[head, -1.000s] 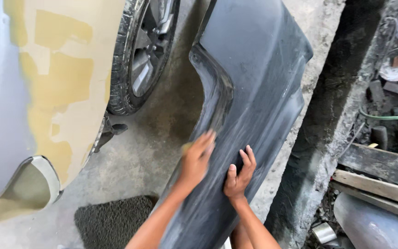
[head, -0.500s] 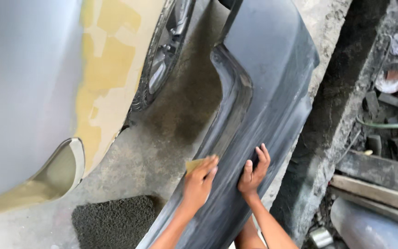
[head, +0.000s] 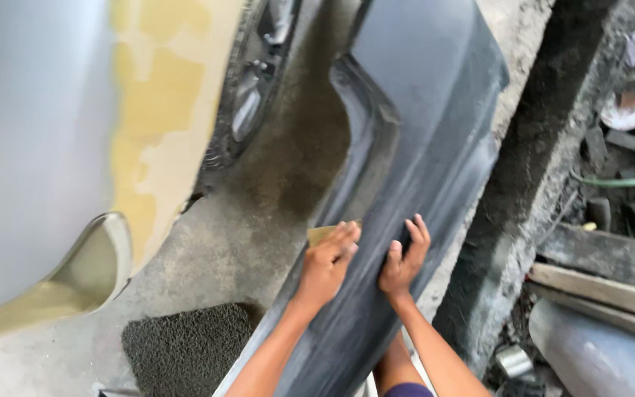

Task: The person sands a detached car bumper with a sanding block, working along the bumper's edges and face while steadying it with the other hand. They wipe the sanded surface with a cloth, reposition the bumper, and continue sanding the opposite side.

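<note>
Sanding is what I judge to be in hand: my left hand (head: 328,259) presses a small tan sanding sheet (head: 320,234) flat against the dark grey bumper panel (head: 420,125), fingers closed down over it so that only one corner shows at about 11 o'clock from the knuckles. My right hand (head: 403,257) lies just beside it at 3 o'clock, fingers spread wide and palm flat on the panel, gripping nothing. The panel runs from 6 o'clock up to 12 o'clock through the middle of the view, a long curved moulded piece with a raised ridge along its left edge. Its surface looks dull and scuffed, with pale dusty streaks around the hands and up the right flank; the upper part seems darker and smoother, so I would say much is left. At 9 o'clock stands a car body (head: 45,140), smooth grey with matte yellow filler patches (head: 152,117). A coarse dark mat (head: 185,342) lies on the concrete floor (head: 222,250) at 7 o'clock.
</note>
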